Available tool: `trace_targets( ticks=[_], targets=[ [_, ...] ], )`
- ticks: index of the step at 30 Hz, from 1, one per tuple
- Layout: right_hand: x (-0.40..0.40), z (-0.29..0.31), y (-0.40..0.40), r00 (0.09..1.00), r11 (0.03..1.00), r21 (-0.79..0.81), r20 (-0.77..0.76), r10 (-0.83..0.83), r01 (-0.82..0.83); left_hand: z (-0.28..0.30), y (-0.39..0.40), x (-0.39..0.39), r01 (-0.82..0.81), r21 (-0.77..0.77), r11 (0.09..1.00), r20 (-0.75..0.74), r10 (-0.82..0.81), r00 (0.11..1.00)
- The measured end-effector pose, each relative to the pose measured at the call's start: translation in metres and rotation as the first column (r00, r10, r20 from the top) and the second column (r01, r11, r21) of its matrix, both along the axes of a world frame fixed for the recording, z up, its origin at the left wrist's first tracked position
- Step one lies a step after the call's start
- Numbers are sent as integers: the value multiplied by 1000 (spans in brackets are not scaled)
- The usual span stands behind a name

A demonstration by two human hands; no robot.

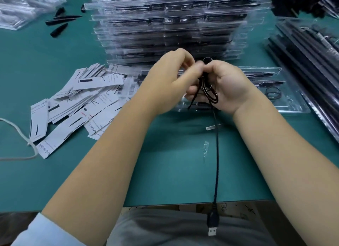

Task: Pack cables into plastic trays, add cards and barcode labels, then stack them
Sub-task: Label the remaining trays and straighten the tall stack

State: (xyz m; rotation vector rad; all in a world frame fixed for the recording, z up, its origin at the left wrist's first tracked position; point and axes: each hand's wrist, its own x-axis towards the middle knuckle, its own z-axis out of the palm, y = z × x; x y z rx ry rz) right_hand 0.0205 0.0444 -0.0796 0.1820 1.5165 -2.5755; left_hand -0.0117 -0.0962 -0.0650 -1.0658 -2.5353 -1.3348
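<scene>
The black cable (211, 91) was held as a half-wound coil just above the open tray (286, 106); the right hand (227, 86) gripped the loops and the left hand (170, 77) pinched them; its USB plug (212, 225) hung below the tray; winding seemed unfinished; next, the coil needs seating in that tray.

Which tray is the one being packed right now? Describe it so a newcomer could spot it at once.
Start at the tall stack of filled trays at the back of the green table. The open tray lies flat in front of its base, partly behind the right hand holding the cable. Unlike its neighbours, it lies single and unstacked.
</scene>
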Motion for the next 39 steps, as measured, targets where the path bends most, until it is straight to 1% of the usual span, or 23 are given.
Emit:
trace_targets(
  ticks=[1,2,3,5,6,8,9,11,13,16,18,20,21,24,27,29,31,33,34,35,37,38,39],
  targets=[
    [0,0,1,999,1000,-21,33,19,-19,2,-6,1,-10,-58,998,-168,1,986],
    [0,-1,1,998,999,-45,64,30,-27,8,-10,4,2,-73,997,-277,-22,961],
    [0,0,1,996,997,-67,88,33,-27,13,-14,6,60,-98,993,-313,-88,946],
    [-1,2,-1,990,995,-97,139,17,-4,21,-20,17,294,-276,915,-168,-347,923],
    [-1,3,-2,986,991,-135,168,13,10,21,-19,24,379,-426,822,-68,-447,892],
    [-1,2,-2,980,979,-200,199,-1,42,13,-6,39,397,-669,628,-4,-537,843],
    [-2,2,-2,980,980,-193,198,-15,54,10,1,46,387,-707,592,-16,-561,828],
    [-2,2,-4,983,987,-144,179,-39,65,8,7,51,424,-679,599,-19,-592,806],
    [-1,4,-7,983,987,-133,172,-69,93,11,3,45,522,-568,637,93,-581,809],
    [-1,5,-7,974,966,-209,198,-107,149,18,-9,31,633,-325,703,292,-562,774],
    [-2,4,-6,975,981,-128,187,-122,148,21,-15,24,649,-116,752,378,-571,728],
    [-4,3,-7,980,992,9,158,-122,122,24,-22,16,581,94,808,437,-558,705],
    [-4,2,-7,982,992,48,146,-123,118,25,-26,12,509,158,846,455,-520,723],
    [-2,3,-8,985,990,95,122,-119,108,22,-31,-4,185,256,949,453,-287,844],
    [0,4,-8,986,988,108,110,-123,111,20,-31,-17,-121,331,936,477,-55,877],
    [1,4,-9,988,985,132,99,-121,108,16,-30,-22,-228,216,949,486,98,868],
    [1,4,-10,988,987,124,96,-119,106,8,-31,-26,-330,-50,942,366,325,872],
    [2,5,-10,986,984,125,92,-137,126,4,-32,-28,-483,-346,805,60,532,844],
    [2,4,-10,984,982,131,91,-151,139,5,-33,-28,-532,-438,725,-50,571,819],
    [3,4,-10,982,979,134,93,-166,153,6,-35,-29,-555,-493,670,-93,593,800],
    [3,3,-11,975,975,127,105,-197,183,6,-37,-31,-551,-557,622,-83,618,782],
    [2,3,-11,970,972,114,112,-218,205,7,-40,-31,-522,-568,636,-38,614,788],
    [2,3,-12,963,968,93,118,-243,232,8,-42,-31,-470,-541,697,69,594,802]
  ],
)
